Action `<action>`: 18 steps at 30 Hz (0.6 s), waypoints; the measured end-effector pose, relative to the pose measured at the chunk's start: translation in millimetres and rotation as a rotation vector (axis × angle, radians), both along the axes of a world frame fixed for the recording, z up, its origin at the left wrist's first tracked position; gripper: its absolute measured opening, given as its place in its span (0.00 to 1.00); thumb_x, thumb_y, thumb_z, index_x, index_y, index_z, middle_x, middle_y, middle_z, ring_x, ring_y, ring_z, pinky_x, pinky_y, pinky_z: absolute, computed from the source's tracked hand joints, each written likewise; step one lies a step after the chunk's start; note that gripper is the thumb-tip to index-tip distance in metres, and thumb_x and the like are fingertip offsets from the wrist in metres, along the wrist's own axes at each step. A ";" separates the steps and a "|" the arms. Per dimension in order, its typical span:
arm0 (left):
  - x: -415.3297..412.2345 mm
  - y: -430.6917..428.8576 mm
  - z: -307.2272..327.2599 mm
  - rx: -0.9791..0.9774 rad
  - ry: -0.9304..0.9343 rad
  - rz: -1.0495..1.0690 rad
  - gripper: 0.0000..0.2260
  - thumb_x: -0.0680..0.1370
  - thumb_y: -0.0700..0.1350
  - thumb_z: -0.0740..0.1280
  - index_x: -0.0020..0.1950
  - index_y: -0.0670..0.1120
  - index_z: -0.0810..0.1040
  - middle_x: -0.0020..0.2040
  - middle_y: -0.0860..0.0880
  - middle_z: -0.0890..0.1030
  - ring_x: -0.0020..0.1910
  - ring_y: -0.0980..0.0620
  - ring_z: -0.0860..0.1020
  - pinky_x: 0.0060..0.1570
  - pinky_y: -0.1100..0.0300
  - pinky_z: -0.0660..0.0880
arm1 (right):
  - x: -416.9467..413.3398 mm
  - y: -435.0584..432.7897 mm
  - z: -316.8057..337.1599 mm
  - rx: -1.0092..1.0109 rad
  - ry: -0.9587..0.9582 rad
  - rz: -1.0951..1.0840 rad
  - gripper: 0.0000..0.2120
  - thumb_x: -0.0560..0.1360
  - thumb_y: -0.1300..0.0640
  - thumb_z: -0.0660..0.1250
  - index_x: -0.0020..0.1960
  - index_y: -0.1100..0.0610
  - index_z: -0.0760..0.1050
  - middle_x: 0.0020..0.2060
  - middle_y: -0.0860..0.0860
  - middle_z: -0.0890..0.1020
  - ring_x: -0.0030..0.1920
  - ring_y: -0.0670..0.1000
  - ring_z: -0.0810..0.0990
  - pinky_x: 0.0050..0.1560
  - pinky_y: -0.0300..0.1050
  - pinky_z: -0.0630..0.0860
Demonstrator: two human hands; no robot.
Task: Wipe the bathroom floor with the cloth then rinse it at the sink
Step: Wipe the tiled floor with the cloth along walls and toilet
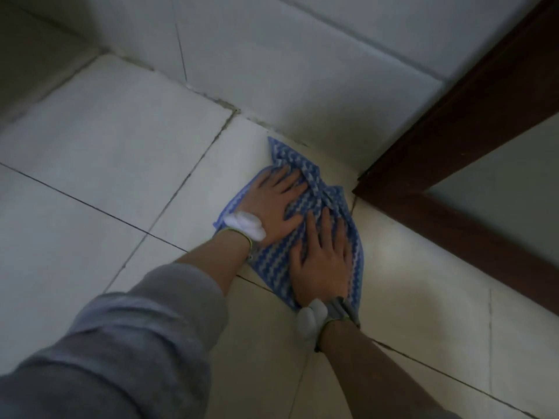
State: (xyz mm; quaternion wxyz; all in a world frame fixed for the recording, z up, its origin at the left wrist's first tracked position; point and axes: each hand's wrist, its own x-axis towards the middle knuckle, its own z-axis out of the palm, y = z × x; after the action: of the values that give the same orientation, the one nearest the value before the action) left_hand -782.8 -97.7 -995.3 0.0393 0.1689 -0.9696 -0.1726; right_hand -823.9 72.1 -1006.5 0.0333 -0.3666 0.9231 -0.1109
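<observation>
Floor (106, 140) is showing pale sq tiles w/ dark grout lines and filling most of the view. Tiled wall (287, 71) is running across the top, meeting the floor at a grimy joint. Dark brown door frame (469, 116) is coming down at right, its foot sitting on the floor just beside the cloth. Grey sleeve (136, 328) is covering the L forearm bottom-left, stopping short of the wrist.

Blue/white striped cloth (273, 261) is lying on the floor near the wall/door-frame corner, its far tip bunching and reaching up to the wall base. L hand (272, 204) is pressing on the cloth's upper-left part, fingers straight & spread, not grasping. R hand (323, 258) is pressing on the lower-right part, fingers straight and pointing at the wall, also flat contact only. L thumb is sitting just beside the R fingertips.

Each wrist is wearing a yellow-green band w/ a white lump (245, 225), poss. a rolled glove cuff; too blurry to tell.
</observation>
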 end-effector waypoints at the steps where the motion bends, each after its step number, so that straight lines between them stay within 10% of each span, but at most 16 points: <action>1: -0.8 -1.4 1.9 0.015 0.002 0.011 0.35 0.77 0.66 0.41 0.81 0.53 0.55 0.81 0.53 0.54 0.81 0.52 0.46 0.78 0.50 0.43 | -1.2 -3.5 0.5 0.001 0.008 0.001 0.31 0.79 0.40 0.45 0.81 0.48 0.52 0.81 0.50 0.53 0.80 0.56 0.49 0.78 0.57 0.48; 10: -7.1 -8.0 -2.1 0.045 -0.007 0.101 0.34 0.77 0.66 0.43 0.80 0.54 0.57 0.82 0.53 0.54 0.81 0.52 0.45 0.78 0.50 0.43 | -16.0 -24.6 -5.2 -0.078 0.092 -0.017 0.29 0.77 0.44 0.54 0.76 0.51 0.66 0.76 0.55 0.66 0.76 0.61 0.63 0.70 0.64 0.64; 18: 41.5 3.1 -3.3 0.019 -0.011 0.157 0.28 0.81 0.60 0.46 0.81 0.54 0.51 0.82 0.53 0.51 0.81 0.51 0.45 0.78 0.51 0.43 | -16.4 -19.2 4.0 -0.082 0.003 0.021 0.32 0.78 0.38 0.46 0.78 0.48 0.62 0.79 0.54 0.59 0.79 0.60 0.52 0.76 0.56 0.48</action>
State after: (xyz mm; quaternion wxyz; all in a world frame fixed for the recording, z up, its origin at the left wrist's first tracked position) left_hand -741.3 -94.6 -998.6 0.0459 0.2454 -0.9520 -0.1770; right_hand -840.3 52.9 -1002.5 0.0182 -0.3777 0.9139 -0.1475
